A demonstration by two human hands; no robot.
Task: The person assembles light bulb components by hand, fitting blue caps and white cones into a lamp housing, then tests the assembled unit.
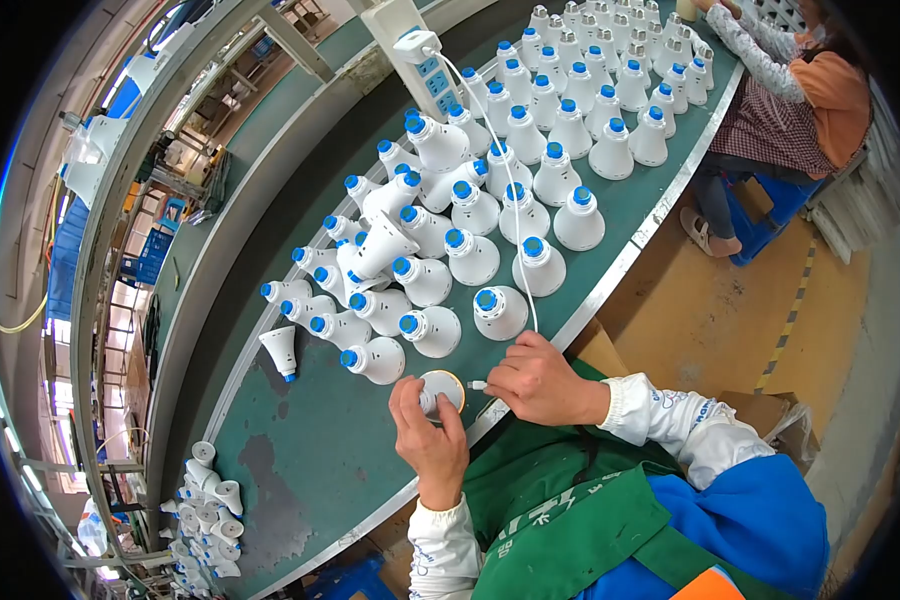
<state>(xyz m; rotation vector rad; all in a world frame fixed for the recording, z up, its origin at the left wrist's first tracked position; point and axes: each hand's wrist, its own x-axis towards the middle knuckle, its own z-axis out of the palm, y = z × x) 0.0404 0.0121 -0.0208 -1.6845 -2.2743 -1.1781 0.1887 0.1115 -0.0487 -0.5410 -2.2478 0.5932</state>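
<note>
Gripping white lamp (450,386) in left hand (431,436) over green table (335,445) near its edge, pinching white plug (478,385) in right hand (540,382) just beside it, apparently at plug-fitting step, probably needing careful lining-up next.

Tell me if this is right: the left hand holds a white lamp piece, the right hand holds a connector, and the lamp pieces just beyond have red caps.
Wrong on colour: in the head view, the caps on the lamp pieces just beyond are blue, not red. The left hand holds a white lamp piece, the right hand a connector.
</note>
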